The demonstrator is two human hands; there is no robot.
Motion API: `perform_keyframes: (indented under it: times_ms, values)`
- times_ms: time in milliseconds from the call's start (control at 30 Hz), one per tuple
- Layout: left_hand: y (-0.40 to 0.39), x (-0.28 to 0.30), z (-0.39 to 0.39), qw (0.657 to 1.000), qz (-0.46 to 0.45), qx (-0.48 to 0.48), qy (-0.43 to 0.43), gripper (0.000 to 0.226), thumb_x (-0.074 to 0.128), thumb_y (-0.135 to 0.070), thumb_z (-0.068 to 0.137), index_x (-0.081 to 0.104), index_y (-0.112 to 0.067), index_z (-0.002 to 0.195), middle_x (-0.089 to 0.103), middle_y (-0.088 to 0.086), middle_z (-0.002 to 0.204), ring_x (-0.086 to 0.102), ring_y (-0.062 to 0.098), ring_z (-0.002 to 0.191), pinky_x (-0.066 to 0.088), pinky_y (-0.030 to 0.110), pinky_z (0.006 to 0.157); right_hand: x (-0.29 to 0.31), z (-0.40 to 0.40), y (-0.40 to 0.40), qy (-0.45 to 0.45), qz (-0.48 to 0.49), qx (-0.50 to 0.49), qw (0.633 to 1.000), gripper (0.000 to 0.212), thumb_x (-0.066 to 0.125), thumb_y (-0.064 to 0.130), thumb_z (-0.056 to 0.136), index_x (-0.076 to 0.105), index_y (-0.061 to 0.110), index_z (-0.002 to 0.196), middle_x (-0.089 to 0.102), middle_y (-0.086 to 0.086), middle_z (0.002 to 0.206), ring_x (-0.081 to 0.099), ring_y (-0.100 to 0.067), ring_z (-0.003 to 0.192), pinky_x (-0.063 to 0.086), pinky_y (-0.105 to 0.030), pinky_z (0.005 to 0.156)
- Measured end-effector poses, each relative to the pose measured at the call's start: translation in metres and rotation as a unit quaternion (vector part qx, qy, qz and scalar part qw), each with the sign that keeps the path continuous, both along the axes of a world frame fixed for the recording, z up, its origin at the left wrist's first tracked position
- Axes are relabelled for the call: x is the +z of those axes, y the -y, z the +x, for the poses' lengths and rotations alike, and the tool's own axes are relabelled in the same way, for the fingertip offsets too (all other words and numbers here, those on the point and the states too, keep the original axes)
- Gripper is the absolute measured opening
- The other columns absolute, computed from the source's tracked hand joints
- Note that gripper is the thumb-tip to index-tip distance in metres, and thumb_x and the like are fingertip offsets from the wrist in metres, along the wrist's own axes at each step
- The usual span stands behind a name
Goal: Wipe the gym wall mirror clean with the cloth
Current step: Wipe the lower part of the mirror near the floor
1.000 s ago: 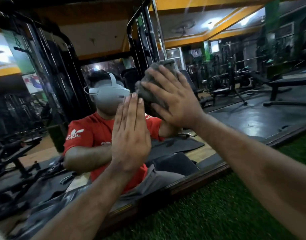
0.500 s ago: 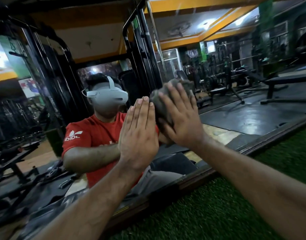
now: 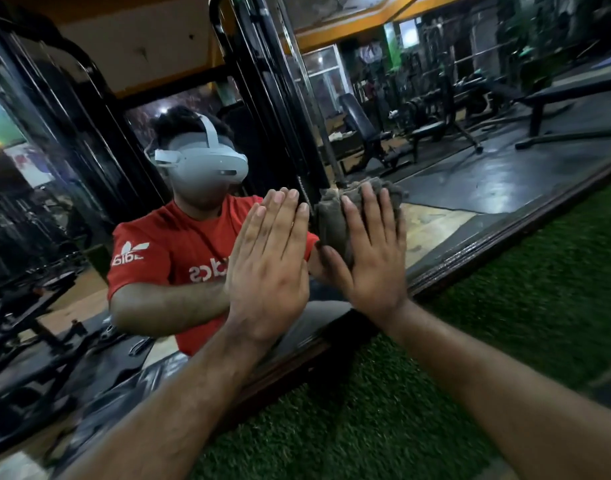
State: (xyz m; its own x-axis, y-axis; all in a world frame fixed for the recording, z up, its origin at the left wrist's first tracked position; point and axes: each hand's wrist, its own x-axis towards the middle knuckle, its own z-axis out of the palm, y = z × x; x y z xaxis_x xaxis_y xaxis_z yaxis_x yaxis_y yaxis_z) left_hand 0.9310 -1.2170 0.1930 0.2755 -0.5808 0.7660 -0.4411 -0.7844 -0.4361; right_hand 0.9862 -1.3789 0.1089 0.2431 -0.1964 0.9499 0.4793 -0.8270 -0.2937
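Note:
The wall mirror (image 3: 487,174) fills the upper part of the view, its dark wooden frame running along the floor. My right hand (image 3: 373,258) presses a crumpled grey cloth (image 3: 331,220) flat against the glass with straight, spread fingers. My left hand (image 3: 269,265) lies flat on the mirror just left of the cloth, fingers straight and together. The glass reflects a person in a red shirt with a white headset.
Green artificial turf (image 3: 435,393) covers the floor in front of the mirror frame (image 3: 470,258). The reflection shows black gym racks, benches and dark rubber flooring.
My right hand has slid the cloth down the glass, from head height to near the lower frame. The left hand stayed flat on the mirror, now beside the cloth.

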Motion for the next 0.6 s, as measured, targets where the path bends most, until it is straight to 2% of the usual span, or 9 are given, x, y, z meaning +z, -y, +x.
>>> perform_keyframes:
  times_ms: [33, 133, 200, 233, 300, 367, 500, 533, 600]
  values:
    - [0.001, -0.002, 0.000, 1.000, 0.000, -0.003, -0.004, 0.061, 0.038, -0.011, 0.091, 0.041, 0.003, 0.150, 0.032, 0.020, 0.161, 0.024, 0.033, 0.152, 0.022, 0.051, 0.124, -0.006, -0.006, -0.012, -0.012, 0.003, 0.014, 1.000, 0.068, 0.040, 0.054, 0.105, 0.026, 0.020, 0.163, 0.016, -0.013, 0.172, 0.011, -0.033, 0.161, 0.014, -0.064, 0.126]
    - [0.008, -0.007, 0.004, 1.000, -0.011, -0.013, -0.001, 0.059, 0.041, -0.009, 0.090, 0.044, 0.004, 0.148, 0.035, 0.020, 0.159, 0.027, 0.034, 0.152, 0.025, 0.054, 0.122, -0.046, -0.011, -0.014, 0.020, -0.197, 0.058, 0.979, 0.063, 0.044, 0.041, 0.105, 0.024, 0.025, 0.163, 0.019, -0.010, 0.171, 0.013, -0.030, 0.161, 0.015, -0.062, 0.126]
    - [0.016, -0.013, 0.004, 1.000, -0.003, -0.022, 0.001, 0.058, 0.041, -0.009, 0.090, 0.045, 0.004, 0.147, 0.037, 0.021, 0.158, 0.028, 0.034, 0.151, 0.024, 0.052, 0.123, -0.064, -0.005, 0.023, 0.029, -0.251, 0.045, 0.966, 0.061, 0.045, 0.037, 0.105, 0.028, 0.026, 0.162, 0.022, -0.009, 0.170, 0.016, -0.029, 0.160, 0.016, -0.059, 0.127]
    - [0.021, -0.016, 0.003, 1.000, 0.007, -0.023, 0.006, 0.058, 0.042, -0.009, 0.090, 0.046, 0.004, 0.146, 0.037, 0.021, 0.158, 0.029, 0.033, 0.151, 0.022, 0.050, 0.124, -0.066, -0.001, 0.038, 0.021, -0.226, 0.033, 0.973, 0.060, 0.046, 0.038, 0.105, 0.030, 0.026, 0.162, 0.023, -0.009, 0.170, 0.017, -0.029, 0.160, 0.018, -0.059, 0.126]
    - [0.031, -0.021, 0.005, 0.999, 0.036, -0.021, 0.009, 0.057, 0.043, -0.009, 0.090, 0.047, 0.003, 0.146, 0.038, 0.021, 0.157, 0.030, 0.032, 0.150, 0.018, 0.046, 0.126, -0.061, 0.004, 0.050, -0.021, -0.100, 0.012, 0.995, 0.060, 0.048, 0.042, 0.106, 0.032, 0.026, 0.161, 0.025, -0.010, 0.170, 0.016, -0.029, 0.160, 0.021, -0.060, 0.125]
    - [0.041, -0.023, 0.010, 0.998, 0.060, -0.015, 0.007, 0.056, 0.043, -0.010, 0.091, 0.048, 0.003, 0.145, 0.039, 0.021, 0.157, 0.031, 0.033, 0.150, 0.019, 0.045, 0.126, -0.058, 0.002, 0.043, -0.055, -0.028, 0.022, 0.998, 0.062, 0.046, 0.045, 0.106, 0.027, 0.025, 0.162, 0.018, -0.009, 0.172, 0.010, -0.030, 0.161, 0.015, -0.059, 0.127]
    - [0.058, -0.020, 0.025, 0.993, 0.116, 0.006, 0.028, 0.053, 0.038, -0.011, 0.096, 0.047, 0.004, 0.146, 0.038, 0.022, 0.157, 0.031, 0.035, 0.149, 0.025, 0.049, 0.123, -0.078, 0.004, 0.072, -0.029, -0.199, 0.052, 0.978, 0.065, 0.053, 0.039, 0.102, 0.032, 0.025, 0.161, 0.019, -0.009, 0.171, 0.012, -0.031, 0.161, 0.017, -0.060, 0.126]
    - [0.062, -0.019, 0.029, 0.990, 0.133, 0.014, 0.040, 0.053, 0.035, -0.012, 0.098, 0.045, 0.005, 0.147, 0.037, 0.023, 0.157, 0.031, 0.035, 0.150, 0.026, 0.050, 0.123, -0.079, 0.008, 0.086, -0.027, -0.188, 0.045, 0.981, 0.063, 0.053, 0.038, 0.102, 0.034, 0.024, 0.161, 0.021, -0.009, 0.171, 0.014, -0.030, 0.161, 0.019, -0.060, 0.125]
    - [0.072, -0.020, 0.037, 0.986, 0.152, 0.042, 0.058, 0.053, 0.033, -0.015, 0.101, 0.040, 0.006, 0.149, 0.034, 0.025, 0.158, 0.028, 0.037, 0.150, 0.026, 0.051, 0.122, -0.075, 0.015, 0.102, -0.046, -0.102, 0.030, 0.993, 0.061, 0.051, 0.037, 0.104, 0.035, 0.023, 0.160, 0.021, -0.008, 0.171, 0.015, -0.031, 0.160, 0.019, -0.061, 0.125]
